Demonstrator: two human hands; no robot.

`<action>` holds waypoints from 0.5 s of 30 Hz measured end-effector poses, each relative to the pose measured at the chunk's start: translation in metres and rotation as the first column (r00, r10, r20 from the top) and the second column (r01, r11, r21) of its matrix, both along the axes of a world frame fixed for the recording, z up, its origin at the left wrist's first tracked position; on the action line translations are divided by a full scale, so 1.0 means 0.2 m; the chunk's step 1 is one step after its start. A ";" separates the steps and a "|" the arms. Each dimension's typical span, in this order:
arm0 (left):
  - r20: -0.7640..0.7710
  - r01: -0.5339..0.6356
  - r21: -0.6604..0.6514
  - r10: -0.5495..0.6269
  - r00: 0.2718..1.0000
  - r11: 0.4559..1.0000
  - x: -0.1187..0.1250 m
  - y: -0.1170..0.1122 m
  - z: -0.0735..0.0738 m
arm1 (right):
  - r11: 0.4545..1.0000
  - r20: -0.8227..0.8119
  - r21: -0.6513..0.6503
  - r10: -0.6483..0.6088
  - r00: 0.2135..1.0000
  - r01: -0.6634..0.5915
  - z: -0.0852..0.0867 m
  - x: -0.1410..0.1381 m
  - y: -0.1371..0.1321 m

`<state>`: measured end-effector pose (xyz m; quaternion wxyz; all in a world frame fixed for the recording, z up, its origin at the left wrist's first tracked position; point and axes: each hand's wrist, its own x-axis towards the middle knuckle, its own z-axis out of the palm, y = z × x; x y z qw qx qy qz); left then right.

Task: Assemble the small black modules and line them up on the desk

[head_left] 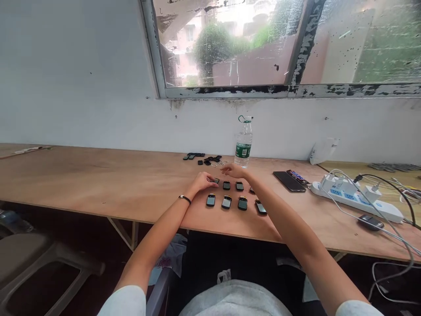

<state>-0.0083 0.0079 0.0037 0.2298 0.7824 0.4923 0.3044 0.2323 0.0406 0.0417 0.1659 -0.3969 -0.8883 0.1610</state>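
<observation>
My left hand [203, 181] is closed at the fingertips on a small black device with a grey screen [215, 180], at the left end of the farther row. My right hand [233, 170] hovers beyond that row, fingers apart and pointing left, close to small silvery pieces [217, 164]; nothing shows in it. Similar devices lie in two rows, among them one in the far row [226, 185] and one in the near row [211, 200]. My right forearm partly covers a device at the right end. Several black parts [213, 159] lie scattered behind my hands.
A large water bottle [243, 149] stands by the wall behind my right hand. Rightward lie a dark phone [289, 181], a printed wrapper [297, 176], a white power strip [388, 210] with cables, and a black mouse [370, 222]. A stool [49, 259] stands lower left.
</observation>
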 end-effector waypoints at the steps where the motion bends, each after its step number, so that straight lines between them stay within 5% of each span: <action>1: 0.008 0.002 -0.019 -0.001 1.000 1.000 0.00 0.00 0.00 | 1.000 -0.002 -0.003 -0.029 1.000 0.029 0.00 0.03 0.00; 5: 0.034 0.027 -0.053 -0.025 0.999 0.998 -0.01 0.00 0.01 | 0.996 0.053 -0.045 -0.069 0.996 0.071 -0.03 0.10 -0.01; 9: -0.022 0.015 0.108 -0.013 1.000 0.994 0.02 -0.03 0.04 | 0.999 0.094 -0.023 0.047 0.994 -0.045 -0.06 0.08 -0.04; 15: -0.266 0.162 0.252 -0.093 0.960 0.954 0.22 -0.14 0.13 | 0.998 0.154 0.020 -0.058 0.986 0.056 -0.07 0.05 -0.06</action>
